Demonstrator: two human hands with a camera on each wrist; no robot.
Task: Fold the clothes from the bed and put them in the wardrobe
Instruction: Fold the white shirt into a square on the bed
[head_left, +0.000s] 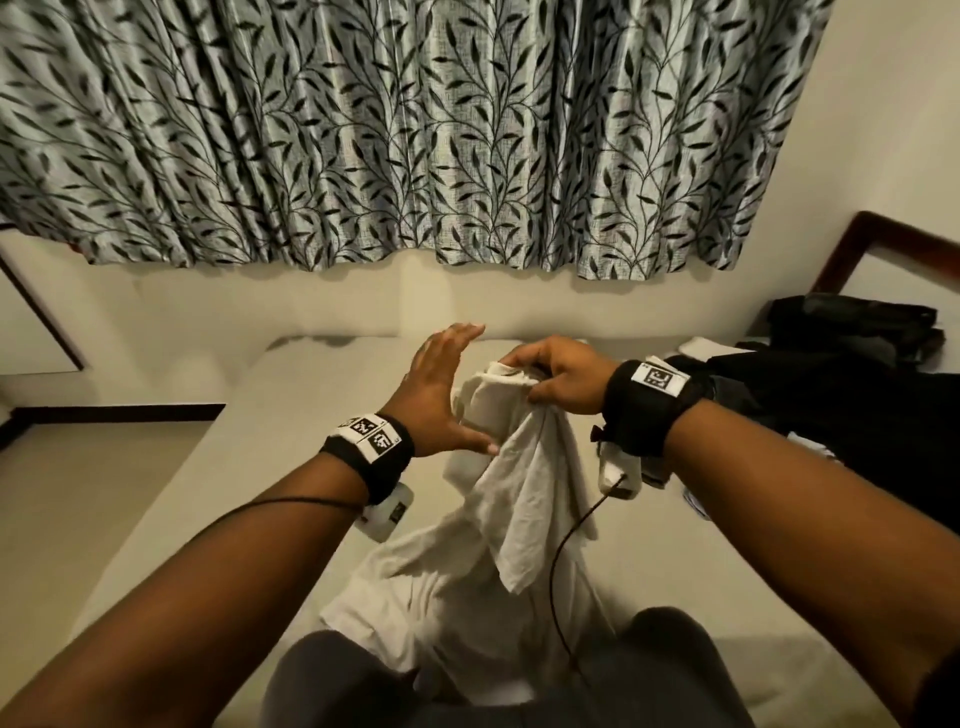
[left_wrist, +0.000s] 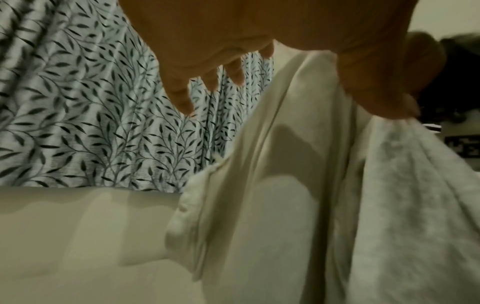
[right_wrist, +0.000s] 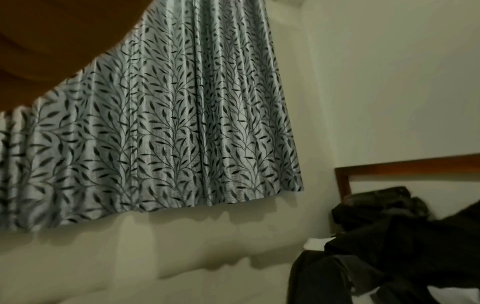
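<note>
head view: the right hand (head_left: 558, 376) pinched the bunched top of a crumpled white cotton garment (head_left: 498, 530), which hung lengthwise down to the pale bed sheet (head_left: 182, 493) by the person's knees. the left hand (head_left: 441, 395) stood flat, fingers straight, thumb touching the cloth's left side, so it was the nearer hand to take that edge. left wrist view: straight fingers (left_wrist: 182, 98) beside the hanging fabric. right wrist view: its fingers were unseen; dark clothes (right_wrist: 389, 246) lay heaped well to the right.
</note>
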